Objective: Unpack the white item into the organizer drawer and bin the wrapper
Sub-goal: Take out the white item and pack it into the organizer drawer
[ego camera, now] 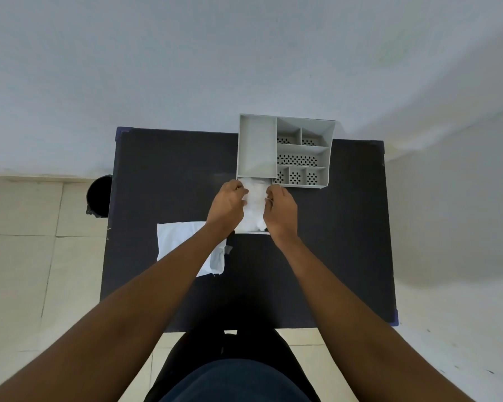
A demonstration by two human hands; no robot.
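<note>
My lap in dark clothes is closest to me, at the bottom, and my two bare arms reach out from there over the black tabletop [317, 242]. My left hand [226, 205] and my right hand [279, 211] are side by side at the pulled-out drawer [251, 233] of the gray organizer [257, 146]. The white item [254, 204] lies in that drawer, right between my two hands. It is long and thin, and its long way runs from me toward the organizer, the same way the drawer slides. My left fingers [238, 188] are curled against its left side, and my right fingers [273, 192] are curled against its right side. Both sets of fingers touch it near its far end. I cannot tell if they are pinching it or just pressing on it. The near end of the item sticks out below my hands. The white wrapper [180, 242] lies flat on the tabletop to the left, partly under my left arm. A black bin [99, 198] stands on the floor by the left edge of the tabletop.
</note>
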